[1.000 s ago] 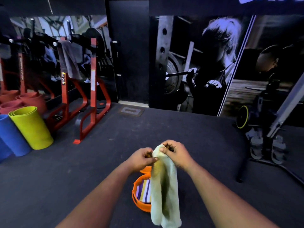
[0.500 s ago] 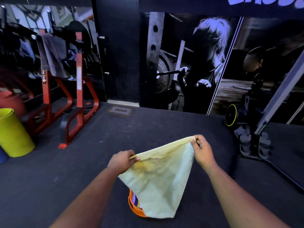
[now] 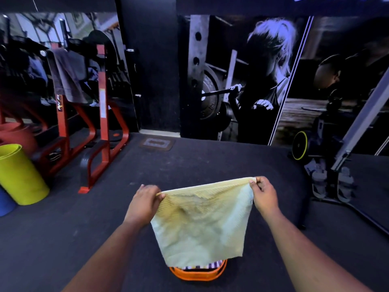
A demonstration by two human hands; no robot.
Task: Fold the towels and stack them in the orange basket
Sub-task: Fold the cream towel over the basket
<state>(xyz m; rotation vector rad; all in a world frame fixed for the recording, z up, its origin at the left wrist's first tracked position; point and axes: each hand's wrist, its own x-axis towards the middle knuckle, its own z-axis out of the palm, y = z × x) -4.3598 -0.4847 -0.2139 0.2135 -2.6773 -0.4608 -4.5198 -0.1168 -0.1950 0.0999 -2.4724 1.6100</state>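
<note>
Dark rubber gym floor [image 3: 63, 239], red steel rack [image 3: 101, 114] and rolled yellow mat [image 3: 21, 175] at left, lifter mural behind.
Since a second ago the bunched pale yellow towel [image 3: 202, 224] has been spread wide; left hand [image 3: 145, 202] and right hand [image 3: 264, 196] each keep a pinching grip on a top corner, towel hanging above the orange plastic basket [image 3: 197, 273] with a striped towel [image 3: 202, 266] inside.

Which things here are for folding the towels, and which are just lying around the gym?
For the job:
- pale yellow cloth towel, held up by its top corners
- left hand and right hand, pinching it
- round orange plastic basket below
- striped folded towel inside it

Just lying about:
- grey towel draped on the red metal rack
- yellow-green rolled mat
- blue rolled mat
</note>
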